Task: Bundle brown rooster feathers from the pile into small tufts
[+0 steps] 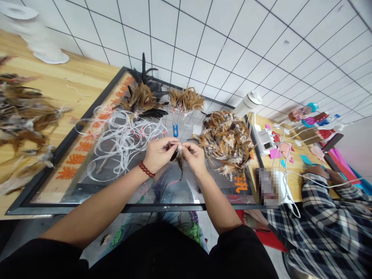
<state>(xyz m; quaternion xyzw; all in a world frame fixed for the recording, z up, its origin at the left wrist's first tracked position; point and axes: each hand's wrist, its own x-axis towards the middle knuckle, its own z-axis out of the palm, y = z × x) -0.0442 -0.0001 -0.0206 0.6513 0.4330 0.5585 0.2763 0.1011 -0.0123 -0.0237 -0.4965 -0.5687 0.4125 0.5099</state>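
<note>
Between my two hands is a small feather bunch (180, 158), with pale fluff at the top and a dark tip hanging down. My left hand (160, 153), with a beaded bracelet at its wrist, pinches it from the left. From the other side, the fingers of my right hand (194, 155) close on the same bunch. Just beyond my hands lies a pair of blue thread snips (175, 130). A tangle of clear plastic strip (119, 139) spreads to the left. On the right, a heap of brown feathers (228, 141) comes close to my right hand.
Tied feather bundles (142, 99) and a second brown bundle (186, 100) lie at the back of the black-framed glass panel (87, 209). More feathers (23, 128) cover the left table. A white bottle (248, 104), a power strip (265, 140) with cables and a person in a plaid shirt (328, 217) are rightward.
</note>
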